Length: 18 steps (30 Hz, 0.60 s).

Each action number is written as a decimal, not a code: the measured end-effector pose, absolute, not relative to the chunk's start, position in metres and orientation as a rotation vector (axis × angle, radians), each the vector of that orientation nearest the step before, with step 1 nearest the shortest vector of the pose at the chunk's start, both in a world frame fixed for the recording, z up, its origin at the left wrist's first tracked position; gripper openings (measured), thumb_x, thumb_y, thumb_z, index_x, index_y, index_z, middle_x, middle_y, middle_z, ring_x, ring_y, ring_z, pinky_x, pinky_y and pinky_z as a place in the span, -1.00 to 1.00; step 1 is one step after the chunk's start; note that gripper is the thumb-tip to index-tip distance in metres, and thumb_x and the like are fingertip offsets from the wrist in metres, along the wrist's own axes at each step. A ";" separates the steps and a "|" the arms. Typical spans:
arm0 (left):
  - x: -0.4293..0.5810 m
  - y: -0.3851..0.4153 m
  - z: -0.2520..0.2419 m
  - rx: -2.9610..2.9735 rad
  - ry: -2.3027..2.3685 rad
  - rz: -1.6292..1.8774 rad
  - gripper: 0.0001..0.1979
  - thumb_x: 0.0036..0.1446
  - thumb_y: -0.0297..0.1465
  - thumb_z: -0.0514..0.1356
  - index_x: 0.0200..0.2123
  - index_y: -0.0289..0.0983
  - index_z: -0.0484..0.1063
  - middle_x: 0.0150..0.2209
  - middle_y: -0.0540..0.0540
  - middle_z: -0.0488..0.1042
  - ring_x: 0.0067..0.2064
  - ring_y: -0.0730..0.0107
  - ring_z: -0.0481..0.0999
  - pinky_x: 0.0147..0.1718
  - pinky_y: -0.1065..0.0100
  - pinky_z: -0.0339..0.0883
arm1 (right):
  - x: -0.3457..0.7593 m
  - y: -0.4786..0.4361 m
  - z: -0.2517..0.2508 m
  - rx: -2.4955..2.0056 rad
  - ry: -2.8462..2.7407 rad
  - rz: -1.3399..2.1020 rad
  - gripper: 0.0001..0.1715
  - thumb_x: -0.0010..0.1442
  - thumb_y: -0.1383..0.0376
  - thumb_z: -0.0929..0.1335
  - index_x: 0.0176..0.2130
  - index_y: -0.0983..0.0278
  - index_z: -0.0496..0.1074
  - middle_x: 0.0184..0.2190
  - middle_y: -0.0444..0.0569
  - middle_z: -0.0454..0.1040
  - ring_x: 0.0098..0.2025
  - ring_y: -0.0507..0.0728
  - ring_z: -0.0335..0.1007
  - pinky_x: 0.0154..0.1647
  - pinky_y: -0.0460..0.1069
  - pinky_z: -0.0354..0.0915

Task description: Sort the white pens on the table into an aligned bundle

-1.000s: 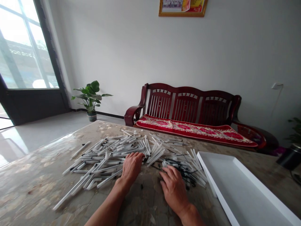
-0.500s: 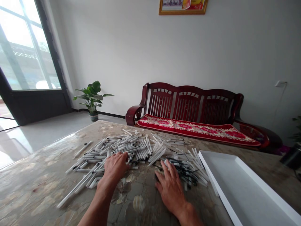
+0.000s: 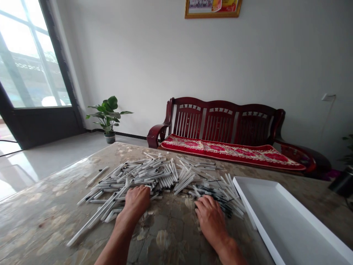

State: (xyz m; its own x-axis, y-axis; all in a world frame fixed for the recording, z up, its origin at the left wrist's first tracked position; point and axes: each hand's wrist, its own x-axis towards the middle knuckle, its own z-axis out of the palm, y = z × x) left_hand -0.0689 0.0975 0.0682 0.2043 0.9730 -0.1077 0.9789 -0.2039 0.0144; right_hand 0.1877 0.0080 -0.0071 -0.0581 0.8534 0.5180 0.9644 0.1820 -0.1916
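A wide heap of white pen barrels with dark ends [image 3: 149, 171] lies across the patterned table [image 3: 162, 239]. My left hand [image 3: 137, 200] rests at the heap's near edge, its fingers curled down among the barrels; what they hold, if anything, is hidden. Over on the right, my right hand [image 3: 211, 217] touches the near side of a cluster of black caps and small parts [image 3: 224, 208], its fingers bent and close together, with their tips partly out of sight.
A shallow white box lid [image 3: 292, 217] lies on the table's right side. Beyond the table are a dark red wooden bench [image 3: 220, 119] with a red patterned cover [image 3: 231, 150], and a potted plant [image 3: 109, 110] on the floor.
My right hand has moved right and slightly toward me, and its spread fingers have drawn together. My left hand has dropped slightly nearer to me at the heap's edge.
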 end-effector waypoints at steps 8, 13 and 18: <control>-0.001 0.076 0.042 2.653 1.529 0.487 -0.82 0.31 -0.49 -0.01 -0.26 -0.23 0.37 -0.31 -0.09 0.54 -0.23 0.24 0.53 -0.19 0.29 0.24 | 0.194 0.009 -0.006 -1.686 -1.603 0.062 -0.69 0.37 0.20 0.21 -0.23 0.17 0.50 -0.30 -0.07 0.60 -0.24 0.14 0.51 -0.24 -0.04 0.28; 0.039 0.064 0.013 2.880 1.084 0.921 -0.87 0.25 -0.54 0.09 -0.30 -0.22 0.37 -0.33 -0.04 0.47 -0.24 0.26 0.43 -0.14 0.27 0.27 | 0.198 0.010 -0.002 -1.651 -1.388 0.306 -0.44 0.36 -0.06 0.12 -0.42 0.19 0.42 -0.55 -0.12 0.49 -0.47 0.11 0.41 -0.42 -0.07 0.20; 0.039 0.065 0.012 2.730 0.980 1.125 -0.81 0.22 -0.52 0.15 -0.15 -0.17 0.45 -0.23 -0.06 0.53 -0.14 0.24 0.46 0.07 0.15 0.22 | 0.211 0.019 -0.005 -1.592 -1.270 0.293 -0.45 0.24 -0.12 0.20 -0.51 0.20 0.37 -0.63 -0.13 0.39 -0.55 0.09 0.27 -0.47 -0.06 0.17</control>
State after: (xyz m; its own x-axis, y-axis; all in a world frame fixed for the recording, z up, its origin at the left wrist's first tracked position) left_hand 0.0393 0.0647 0.0118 0.5402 0.5638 0.6247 0.5420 -0.8010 0.2542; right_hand 0.2111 0.0190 -0.0047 0.4112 0.8268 0.3837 0.5745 0.0917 -0.8133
